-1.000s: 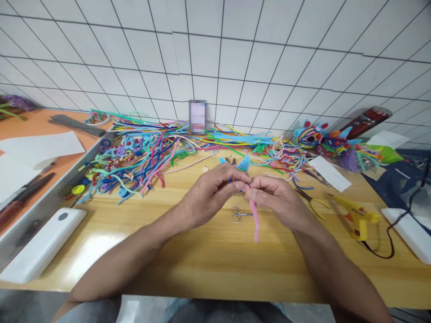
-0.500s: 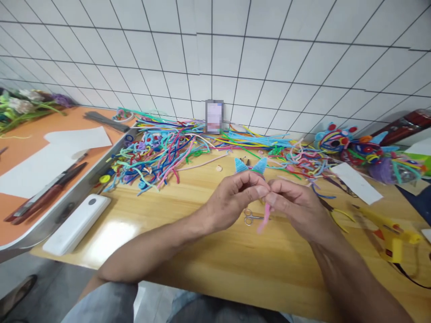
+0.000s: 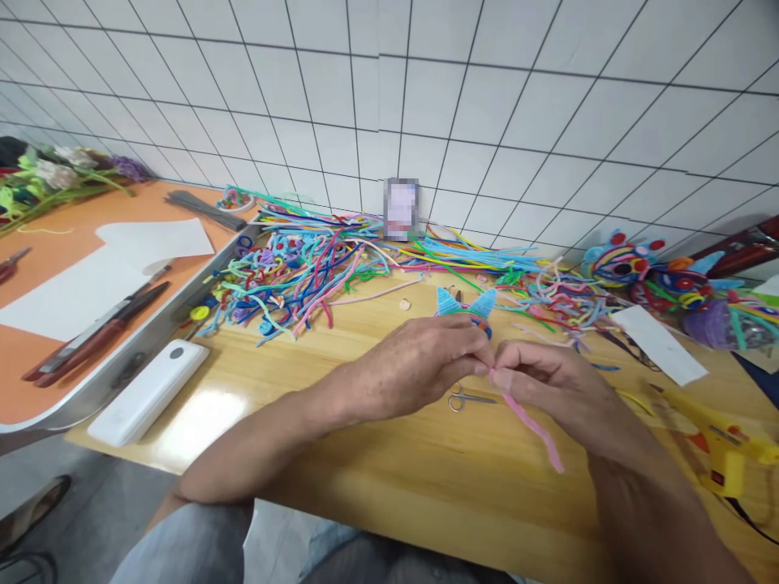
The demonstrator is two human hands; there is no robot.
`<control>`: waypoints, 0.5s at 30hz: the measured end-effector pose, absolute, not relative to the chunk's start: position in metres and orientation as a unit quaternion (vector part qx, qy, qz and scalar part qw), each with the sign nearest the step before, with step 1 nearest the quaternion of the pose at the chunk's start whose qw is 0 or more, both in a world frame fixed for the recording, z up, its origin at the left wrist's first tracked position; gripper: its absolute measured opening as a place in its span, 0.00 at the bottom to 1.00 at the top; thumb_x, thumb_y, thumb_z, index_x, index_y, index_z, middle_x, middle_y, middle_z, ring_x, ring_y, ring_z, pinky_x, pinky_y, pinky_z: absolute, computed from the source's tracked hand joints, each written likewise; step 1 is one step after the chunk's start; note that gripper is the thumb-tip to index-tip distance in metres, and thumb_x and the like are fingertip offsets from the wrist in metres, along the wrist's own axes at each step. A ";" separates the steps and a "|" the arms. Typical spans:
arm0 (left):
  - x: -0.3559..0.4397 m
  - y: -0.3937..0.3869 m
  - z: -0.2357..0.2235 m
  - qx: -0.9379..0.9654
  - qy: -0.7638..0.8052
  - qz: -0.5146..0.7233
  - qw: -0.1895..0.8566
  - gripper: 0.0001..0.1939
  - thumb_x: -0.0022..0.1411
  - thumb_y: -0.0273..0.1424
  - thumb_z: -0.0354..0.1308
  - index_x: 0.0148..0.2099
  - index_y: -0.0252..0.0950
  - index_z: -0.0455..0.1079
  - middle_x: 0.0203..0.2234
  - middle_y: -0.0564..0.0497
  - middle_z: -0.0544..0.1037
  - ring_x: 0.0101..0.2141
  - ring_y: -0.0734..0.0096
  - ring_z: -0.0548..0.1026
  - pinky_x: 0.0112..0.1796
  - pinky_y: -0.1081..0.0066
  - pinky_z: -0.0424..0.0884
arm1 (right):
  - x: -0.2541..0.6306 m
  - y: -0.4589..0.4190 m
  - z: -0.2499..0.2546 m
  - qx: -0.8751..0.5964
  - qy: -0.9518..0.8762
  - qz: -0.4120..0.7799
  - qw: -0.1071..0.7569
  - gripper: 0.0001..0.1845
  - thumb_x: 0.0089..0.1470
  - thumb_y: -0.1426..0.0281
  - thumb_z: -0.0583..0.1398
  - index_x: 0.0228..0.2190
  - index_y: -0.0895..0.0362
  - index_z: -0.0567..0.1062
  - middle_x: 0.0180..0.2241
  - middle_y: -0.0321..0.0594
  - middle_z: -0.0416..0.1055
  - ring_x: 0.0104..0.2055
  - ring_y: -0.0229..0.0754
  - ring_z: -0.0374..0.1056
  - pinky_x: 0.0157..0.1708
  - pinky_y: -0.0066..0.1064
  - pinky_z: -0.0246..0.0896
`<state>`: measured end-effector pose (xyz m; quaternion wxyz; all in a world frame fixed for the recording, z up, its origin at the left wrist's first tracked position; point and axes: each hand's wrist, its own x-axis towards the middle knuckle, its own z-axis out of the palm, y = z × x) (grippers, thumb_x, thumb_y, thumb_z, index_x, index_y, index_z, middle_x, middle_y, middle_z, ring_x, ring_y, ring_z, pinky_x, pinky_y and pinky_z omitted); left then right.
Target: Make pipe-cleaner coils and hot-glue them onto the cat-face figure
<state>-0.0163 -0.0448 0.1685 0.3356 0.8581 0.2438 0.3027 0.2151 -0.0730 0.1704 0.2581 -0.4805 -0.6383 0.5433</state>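
Note:
My left hand [image 3: 426, 361] and my right hand [image 3: 551, 385] meet above the wooden table [image 3: 377, 470], fingertips pinched together on a pink pipe cleaner [image 3: 535, 430]. Its free end trails down to the right under my right hand. Just behind my hands lies a small blue pipe-cleaner piece with two pointed ears [image 3: 466, 305]. Small scissors [image 3: 466, 398] lie on the table beneath my hands.
A big heap of coloured pipe cleaners [image 3: 316, 259] spreads along the tiled wall. Finished pipe-cleaner figures [image 3: 657, 280] sit at the right, with a yellow glue gun [image 3: 724, 446] and a paper slip [image 3: 660, 345]. A white box [image 3: 149, 391] lies left, beside an orange table [image 3: 36, 373] with tools.
The view has swung left and down. Both hands stayed pinched on the pink pipe cleaner, whose free end swung from hanging straight down to trailing right.

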 end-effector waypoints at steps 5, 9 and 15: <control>-0.009 -0.050 0.166 0.805 0.265 0.361 0.389 0.07 0.75 0.28 0.55 0.41 0.35 0.72 0.37 0.49 0.78 0.38 0.70 0.74 0.42 0.70 0.69 | 0.213 -0.071 0.166 -0.439 -0.643 0.536 0.326 0.24 0.60 0.50 0.67 0.22 0.54 0.74 0.21 0.34 0.67 0.21 0.36 0.64 0.17 0.26 0.61; 0.003 -0.051 0.156 0.682 0.279 0.393 0.550 0.10 0.72 0.35 0.58 0.39 0.34 0.72 0.31 0.53 0.74 0.31 0.74 0.69 0.34 0.71 0.66 | 0.213 -0.066 0.153 -0.434 -0.632 0.528 0.366 0.22 0.60 0.51 0.67 0.24 0.54 0.77 0.23 0.35 0.69 0.25 0.37 0.65 0.24 0.28 0.64; 0.004 -0.044 0.153 0.686 0.281 0.383 0.552 0.10 0.71 0.36 0.60 0.40 0.34 0.74 0.32 0.52 0.76 0.32 0.73 0.70 0.38 0.71 0.69 | 0.219 -0.063 0.150 -0.449 -0.637 0.512 0.361 0.22 0.60 0.52 0.67 0.24 0.54 0.76 0.22 0.34 0.69 0.25 0.37 0.64 0.26 0.30 0.60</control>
